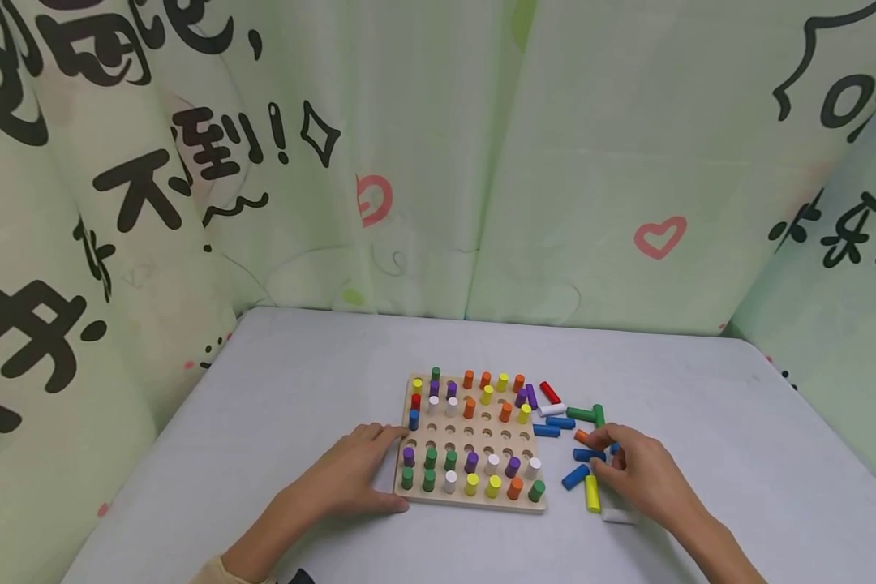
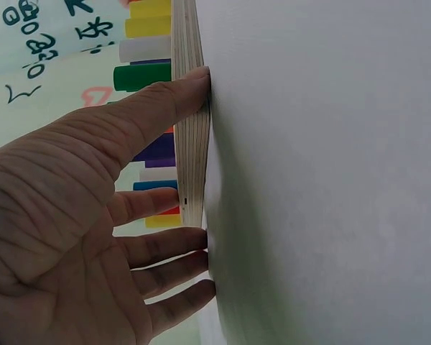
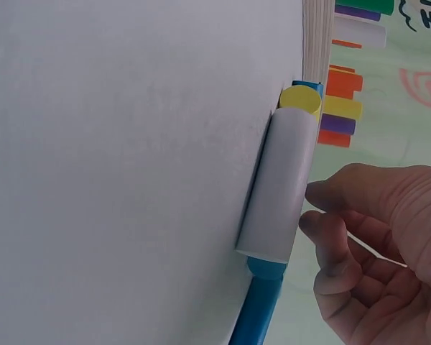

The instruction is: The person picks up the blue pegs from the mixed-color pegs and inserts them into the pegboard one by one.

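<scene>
A wooden pegboard [image 1: 474, 504] lies on the table, with round pegs of several colours standing in many of its holes. In its middle rows, empty holes show. My left hand [image 1: 354, 474] rests at the board's left side, thumb and index finger touching the edge, fingers fairly straight. To the right of the board, my right hand [image 1: 646, 474] hovers over loose pegs, thumb and index finger bent and apart, with no peg between them. Nearest its fingertips are an orange peg [image 1: 581, 437] and a blue peg [image 1: 587, 455]. A white peg [image 3: 279, 183] lies before the fingers in the right wrist view.
More loose pegs lie right of the board: a yellow peg [image 1: 592, 493], a green peg [image 1: 581, 414], a red peg [image 1: 551, 392] and several blue ones. The white table [image 1: 321, 365] is bordered by a printed curtain [image 1: 423, 162] behind and at both sides.
</scene>
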Available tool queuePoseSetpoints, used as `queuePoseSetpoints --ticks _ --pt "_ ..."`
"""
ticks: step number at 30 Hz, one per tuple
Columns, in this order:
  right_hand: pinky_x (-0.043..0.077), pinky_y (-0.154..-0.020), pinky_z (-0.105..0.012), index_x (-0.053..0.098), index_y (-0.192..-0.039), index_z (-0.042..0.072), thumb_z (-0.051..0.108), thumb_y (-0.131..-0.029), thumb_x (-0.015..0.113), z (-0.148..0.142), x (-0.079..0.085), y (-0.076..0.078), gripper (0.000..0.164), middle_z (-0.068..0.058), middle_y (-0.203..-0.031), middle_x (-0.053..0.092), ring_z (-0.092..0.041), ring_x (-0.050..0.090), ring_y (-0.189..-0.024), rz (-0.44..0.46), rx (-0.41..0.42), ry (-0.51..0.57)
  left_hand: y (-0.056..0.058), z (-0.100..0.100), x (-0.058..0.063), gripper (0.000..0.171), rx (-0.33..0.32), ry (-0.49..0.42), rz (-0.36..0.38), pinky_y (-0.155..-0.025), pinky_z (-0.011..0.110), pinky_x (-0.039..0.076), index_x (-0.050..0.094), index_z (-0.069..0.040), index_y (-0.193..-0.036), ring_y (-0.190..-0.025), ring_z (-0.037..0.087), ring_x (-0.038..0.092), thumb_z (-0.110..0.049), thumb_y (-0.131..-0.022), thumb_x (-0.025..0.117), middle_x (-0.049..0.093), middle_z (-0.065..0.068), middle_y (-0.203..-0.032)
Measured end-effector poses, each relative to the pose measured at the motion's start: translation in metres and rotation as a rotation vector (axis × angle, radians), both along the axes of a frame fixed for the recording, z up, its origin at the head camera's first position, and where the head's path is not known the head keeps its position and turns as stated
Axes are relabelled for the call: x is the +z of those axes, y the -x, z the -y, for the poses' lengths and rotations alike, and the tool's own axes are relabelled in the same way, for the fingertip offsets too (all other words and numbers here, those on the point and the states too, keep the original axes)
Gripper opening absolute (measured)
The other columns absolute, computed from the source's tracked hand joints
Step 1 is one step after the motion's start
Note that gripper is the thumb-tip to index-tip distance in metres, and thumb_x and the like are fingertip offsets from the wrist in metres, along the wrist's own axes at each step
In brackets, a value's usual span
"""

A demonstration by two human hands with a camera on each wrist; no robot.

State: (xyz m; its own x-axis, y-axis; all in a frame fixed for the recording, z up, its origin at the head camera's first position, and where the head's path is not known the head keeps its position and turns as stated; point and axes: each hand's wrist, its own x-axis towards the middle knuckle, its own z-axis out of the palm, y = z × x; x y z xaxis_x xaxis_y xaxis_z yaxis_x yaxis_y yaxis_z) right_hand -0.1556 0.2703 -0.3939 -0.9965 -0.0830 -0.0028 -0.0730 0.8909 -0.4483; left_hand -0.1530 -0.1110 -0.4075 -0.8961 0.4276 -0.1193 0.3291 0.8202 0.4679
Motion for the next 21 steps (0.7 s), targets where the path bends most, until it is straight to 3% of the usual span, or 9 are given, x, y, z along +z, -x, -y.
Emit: queuePoseSetpoints --ticks 8,21 --pt "0.040 -0.055 -0.024 0.070 -0.109 0.004 0.006 -0.088 0.077 -0.002 -0.001 0.006 0.023 -0.005 -0.101 0.071 -0.016 0.048 -0.070 0.036 0.023 -0.024 0.000 -0.001 0.000 0.091 0.007 0.004 0.017 -0.107 0.057 0.047 0.051 -0.013 -0.147 -0.130 0.035 0.052 -0.050 -0.073 0.090 0.056 0.016 -0.142" --pt "0.043 -0.057 -0.023 0.070 -0.110 0.004 0.008 -0.087 0.079 0.000 -0.005 0.015 0.025 -0.002 -0.093 0.066 -0.016 0.049 -0.071 0.082 0.036 -0.061 0.002 0.001 -0.004 0.090 -0.002 0.014 0.006 -0.106 0.056 0.048 0.052 -0.014 -0.146 -0.131 0.034 0.053 -0.053 -0.073 0.089 0.057 0.015 -0.142"
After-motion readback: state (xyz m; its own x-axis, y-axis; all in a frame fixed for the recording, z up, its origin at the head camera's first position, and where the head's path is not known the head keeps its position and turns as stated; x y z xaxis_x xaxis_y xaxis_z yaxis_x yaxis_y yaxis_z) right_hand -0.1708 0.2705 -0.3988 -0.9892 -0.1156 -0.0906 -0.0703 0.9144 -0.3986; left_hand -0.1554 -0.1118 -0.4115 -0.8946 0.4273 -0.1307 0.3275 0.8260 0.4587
